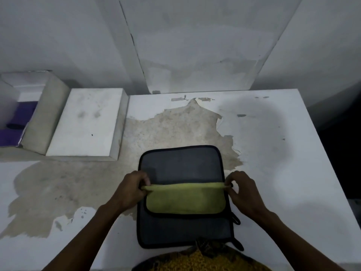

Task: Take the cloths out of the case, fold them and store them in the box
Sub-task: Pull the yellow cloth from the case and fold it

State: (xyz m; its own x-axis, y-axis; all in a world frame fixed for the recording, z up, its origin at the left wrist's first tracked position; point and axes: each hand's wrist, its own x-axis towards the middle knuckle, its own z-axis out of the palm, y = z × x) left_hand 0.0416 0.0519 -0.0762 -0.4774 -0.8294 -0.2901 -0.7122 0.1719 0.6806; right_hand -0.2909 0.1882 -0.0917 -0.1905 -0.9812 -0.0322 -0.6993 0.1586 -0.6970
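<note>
I see the cloth (184, 194) lying on the table (283, 173) right in front of the person, a hand at each of its side edges, with the lid (86, 122) and the box (46, 114) behind to the left.

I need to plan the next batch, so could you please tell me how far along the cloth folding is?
Done: something purple already lies in the open box at far left, possibly a stored cloth. In hand: the left hand and right hand pinch the fold line of a yellow-green cloth, mid-fold over a dark grey cloth on the table. Left: finish this fold, fold the grey one, box both.
</note>
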